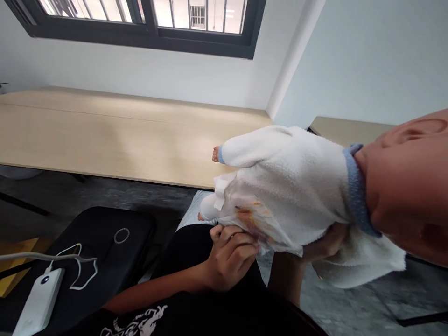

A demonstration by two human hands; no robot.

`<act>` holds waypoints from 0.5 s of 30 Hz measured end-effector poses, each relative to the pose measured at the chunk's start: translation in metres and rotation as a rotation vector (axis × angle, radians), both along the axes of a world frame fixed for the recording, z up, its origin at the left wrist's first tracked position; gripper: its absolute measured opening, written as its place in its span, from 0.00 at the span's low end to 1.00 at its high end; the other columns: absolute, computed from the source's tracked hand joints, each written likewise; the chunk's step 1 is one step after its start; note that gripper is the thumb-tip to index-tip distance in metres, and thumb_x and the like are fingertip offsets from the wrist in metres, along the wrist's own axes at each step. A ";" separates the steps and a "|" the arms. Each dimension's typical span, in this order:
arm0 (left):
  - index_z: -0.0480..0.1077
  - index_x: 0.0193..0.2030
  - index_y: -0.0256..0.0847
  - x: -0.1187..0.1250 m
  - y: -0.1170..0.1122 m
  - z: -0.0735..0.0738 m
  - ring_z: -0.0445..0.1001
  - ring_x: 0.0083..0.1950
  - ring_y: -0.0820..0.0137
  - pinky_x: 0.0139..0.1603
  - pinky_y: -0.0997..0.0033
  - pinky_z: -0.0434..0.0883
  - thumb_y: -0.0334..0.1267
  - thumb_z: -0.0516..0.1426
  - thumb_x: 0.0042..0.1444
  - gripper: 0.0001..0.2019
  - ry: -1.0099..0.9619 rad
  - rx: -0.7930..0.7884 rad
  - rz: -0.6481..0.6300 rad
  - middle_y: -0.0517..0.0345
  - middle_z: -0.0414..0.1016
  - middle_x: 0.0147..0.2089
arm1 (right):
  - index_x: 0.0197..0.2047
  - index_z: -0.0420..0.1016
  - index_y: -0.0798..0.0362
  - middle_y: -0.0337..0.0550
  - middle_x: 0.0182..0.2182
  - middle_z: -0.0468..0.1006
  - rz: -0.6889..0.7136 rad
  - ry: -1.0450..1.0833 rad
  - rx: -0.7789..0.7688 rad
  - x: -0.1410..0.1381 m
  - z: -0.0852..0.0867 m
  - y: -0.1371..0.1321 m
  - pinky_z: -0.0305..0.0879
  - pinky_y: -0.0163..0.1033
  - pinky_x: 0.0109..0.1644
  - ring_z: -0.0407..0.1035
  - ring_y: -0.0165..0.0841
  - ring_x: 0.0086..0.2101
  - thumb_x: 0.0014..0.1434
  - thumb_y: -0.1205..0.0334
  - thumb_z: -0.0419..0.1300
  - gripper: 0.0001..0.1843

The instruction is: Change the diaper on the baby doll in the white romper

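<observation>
A baby doll (287, 182) in a white fleece suit with blue cuffs lies tilted across my view, its large bare head (409, 177) at the right. Its feet point left, and a stained white diaper (254, 224) with orange-brown marks sits at its hips. My left hand (231, 256) grips the diaper's lower edge, fingers curled around it. My right hand (325, 242) lies under the doll's back, holding it up, with its fingers hidden. A white towel (360, 261) hangs beneath the doll, next to my right hand.
A black case (105, 238) lies at the lower left, with a white power bank (38, 303) and a white cable on it. My black clothing fills the bottom. A pale wooden table (105, 135) runs along the wall under a window (140, 23). Grey floor shows below.
</observation>
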State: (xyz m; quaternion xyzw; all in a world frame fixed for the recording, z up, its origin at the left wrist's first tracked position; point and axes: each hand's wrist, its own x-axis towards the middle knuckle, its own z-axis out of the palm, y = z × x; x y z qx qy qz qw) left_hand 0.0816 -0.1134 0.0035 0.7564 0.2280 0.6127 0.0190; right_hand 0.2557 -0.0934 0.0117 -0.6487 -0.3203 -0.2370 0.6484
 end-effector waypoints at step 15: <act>0.66 0.32 0.39 -0.002 0.000 0.002 0.77 0.43 0.71 0.50 0.68 0.69 0.25 0.54 0.61 0.08 0.091 0.260 -0.293 0.58 0.76 0.37 | 0.28 0.61 0.46 0.37 0.23 0.62 0.010 -0.030 0.023 0.000 0.002 -0.003 0.64 0.44 0.39 0.59 0.36 0.27 0.64 0.41 0.52 0.20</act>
